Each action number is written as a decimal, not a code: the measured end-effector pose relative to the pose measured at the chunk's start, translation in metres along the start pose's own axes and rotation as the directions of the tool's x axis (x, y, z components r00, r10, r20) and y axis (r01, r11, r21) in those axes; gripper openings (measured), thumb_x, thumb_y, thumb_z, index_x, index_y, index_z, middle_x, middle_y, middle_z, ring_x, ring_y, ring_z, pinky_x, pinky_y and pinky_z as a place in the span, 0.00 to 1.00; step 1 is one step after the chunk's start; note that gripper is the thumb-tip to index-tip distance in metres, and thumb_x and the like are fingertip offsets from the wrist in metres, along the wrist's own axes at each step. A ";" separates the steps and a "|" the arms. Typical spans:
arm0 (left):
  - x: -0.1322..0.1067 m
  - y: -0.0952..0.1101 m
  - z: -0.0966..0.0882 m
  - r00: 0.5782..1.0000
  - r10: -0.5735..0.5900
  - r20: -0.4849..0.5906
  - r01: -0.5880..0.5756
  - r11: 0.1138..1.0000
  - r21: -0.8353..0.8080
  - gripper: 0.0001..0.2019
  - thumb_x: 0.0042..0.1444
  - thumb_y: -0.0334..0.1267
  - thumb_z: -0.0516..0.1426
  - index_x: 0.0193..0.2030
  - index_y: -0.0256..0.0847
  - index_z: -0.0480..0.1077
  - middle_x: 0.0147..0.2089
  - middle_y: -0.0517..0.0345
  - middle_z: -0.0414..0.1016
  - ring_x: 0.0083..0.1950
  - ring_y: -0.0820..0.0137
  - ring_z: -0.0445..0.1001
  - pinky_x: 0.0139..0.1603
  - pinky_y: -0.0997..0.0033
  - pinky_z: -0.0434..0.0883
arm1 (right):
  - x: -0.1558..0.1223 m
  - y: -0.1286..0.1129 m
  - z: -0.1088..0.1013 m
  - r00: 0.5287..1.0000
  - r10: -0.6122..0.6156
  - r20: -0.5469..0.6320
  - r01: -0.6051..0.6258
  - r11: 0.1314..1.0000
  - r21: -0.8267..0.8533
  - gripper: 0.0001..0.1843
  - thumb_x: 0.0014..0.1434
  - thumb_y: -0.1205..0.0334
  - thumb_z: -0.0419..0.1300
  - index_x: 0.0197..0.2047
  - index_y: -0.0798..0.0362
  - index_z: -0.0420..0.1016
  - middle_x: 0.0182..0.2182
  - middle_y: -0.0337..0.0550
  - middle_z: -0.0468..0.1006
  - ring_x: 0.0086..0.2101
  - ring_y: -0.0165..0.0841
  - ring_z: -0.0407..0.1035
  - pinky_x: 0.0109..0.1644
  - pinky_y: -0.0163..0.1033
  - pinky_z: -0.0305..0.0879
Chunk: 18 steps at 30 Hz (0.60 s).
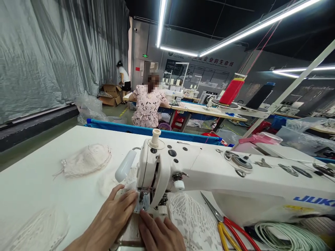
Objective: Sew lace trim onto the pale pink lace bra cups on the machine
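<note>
While both lie flat, fingers extended, at lower centre, the left hand (pixel 115 216) and right hand (pixel 159 234) press lace fabric (pixel 193 221) at the presser foot (pixel 143 203) of the sewing machine (pixel 209 170). Scissors (pixel 225 227) lie lower right, a lace bundle (pixel 86 160) mid-left, and a seated person (pixel 148 104) upper centre.

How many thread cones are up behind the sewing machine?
2: a red cone on the left and a dark cone just right of it. Others may be hidden out of view.
</note>
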<state>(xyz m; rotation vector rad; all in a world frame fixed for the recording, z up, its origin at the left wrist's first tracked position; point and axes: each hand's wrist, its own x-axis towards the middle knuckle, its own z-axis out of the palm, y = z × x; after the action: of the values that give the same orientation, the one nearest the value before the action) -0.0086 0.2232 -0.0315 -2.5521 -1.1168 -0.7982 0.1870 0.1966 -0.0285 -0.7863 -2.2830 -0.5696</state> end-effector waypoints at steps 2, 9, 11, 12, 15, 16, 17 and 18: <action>0.002 -0.003 -0.002 1.000 0.025 -0.006 -0.025 1.000 0.004 0.15 0.58 0.27 0.46 0.47 0.42 0.69 0.44 0.56 0.75 0.49 0.64 0.68 0.60 0.56 0.54 | 0.004 0.000 -0.002 1.000 0.027 -0.013 -0.027 1.000 0.014 0.37 0.67 0.44 0.29 0.40 0.55 0.74 0.41 0.44 0.79 0.26 0.32 0.71 0.26 0.37 0.60; -0.013 0.028 -0.019 0.993 0.092 -0.075 -0.085 0.992 0.089 0.13 0.65 0.30 0.43 0.44 0.36 0.69 0.47 0.50 0.75 0.52 0.66 0.68 0.62 0.60 0.47 | 0.020 -0.001 -0.017 0.995 0.010 0.104 -0.021 0.993 0.113 0.34 0.67 0.41 0.34 0.50 0.58 0.69 0.45 0.47 0.77 0.35 0.32 0.74 0.32 0.36 0.63; -0.026 0.034 -0.030 0.993 0.092 -0.073 -0.088 0.995 0.055 0.12 0.64 0.30 0.46 0.37 0.41 0.70 0.39 0.57 0.77 0.44 0.69 0.71 0.62 0.64 0.47 | 0.019 -0.001 -0.023 0.978 -0.006 0.208 -0.033 0.982 0.183 0.36 0.65 0.39 0.30 0.46 0.55 0.70 0.40 0.45 0.78 0.30 0.30 0.73 0.27 0.35 0.59; -0.032 0.033 -0.038 0.993 0.090 -0.078 -0.089 0.996 0.020 0.10 0.63 0.31 0.48 0.36 0.43 0.69 0.36 0.60 0.77 0.42 0.70 0.72 0.62 0.66 0.47 | 0.017 -0.001 -0.026 0.966 -0.014 0.260 -0.046 0.974 0.222 0.36 0.65 0.39 0.29 0.40 0.53 0.71 0.35 0.43 0.78 0.25 0.29 0.70 0.25 0.36 0.55; -0.045 0.016 -0.069 0.994 0.087 -0.073 -0.091 0.994 -0.058 0.09 0.56 0.36 0.57 0.45 0.42 0.68 0.42 0.58 0.77 0.44 0.66 0.72 0.62 0.61 0.44 | 0.016 -0.003 -0.037 0.963 -0.031 0.269 -0.052 0.954 0.295 0.37 0.63 0.36 0.28 0.26 0.52 0.65 0.22 0.39 0.70 0.16 0.28 0.58 0.21 0.38 0.43; -0.046 0.010 -0.080 0.996 0.081 -0.045 -0.084 0.994 -0.070 0.16 0.53 0.34 0.59 0.49 0.41 0.66 0.45 0.56 0.76 0.47 0.64 0.71 0.61 0.59 0.44 | 0.018 -0.006 -0.039 0.970 -0.022 0.242 -0.054 0.952 0.303 0.38 0.63 0.36 0.27 0.25 0.52 0.65 0.21 0.39 0.69 0.17 0.29 0.57 0.22 0.38 0.43; -0.046 0.004 -0.090 0.997 0.017 0.069 -0.008 0.993 -0.122 0.21 0.47 0.28 0.60 0.49 0.42 0.64 0.47 0.58 0.74 0.47 0.64 0.71 0.59 0.59 0.45 | 0.021 -0.010 -0.039 0.978 -0.012 0.210 -0.054 0.950 0.307 0.37 0.62 0.35 0.28 0.26 0.53 0.65 0.21 0.40 0.69 0.18 0.30 0.58 0.23 0.38 0.44; -0.046 0.000 -0.098 0.980 -0.022 0.198 0.053 0.987 -0.153 0.24 0.42 0.22 0.59 0.47 0.43 0.64 0.48 0.61 0.73 0.47 0.65 0.70 0.56 0.61 0.49 | 0.024 -0.016 -0.038 0.982 -0.005 0.189 -0.054 0.951 0.306 0.36 0.63 0.35 0.30 0.28 0.53 0.66 0.23 0.41 0.70 0.21 0.31 0.60 0.25 0.38 0.47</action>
<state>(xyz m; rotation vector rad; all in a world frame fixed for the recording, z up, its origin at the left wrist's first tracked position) -0.0719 0.1543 0.0223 -2.8002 -1.2069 -0.6796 0.1780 0.1732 0.0118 -0.7349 -2.4495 -0.1199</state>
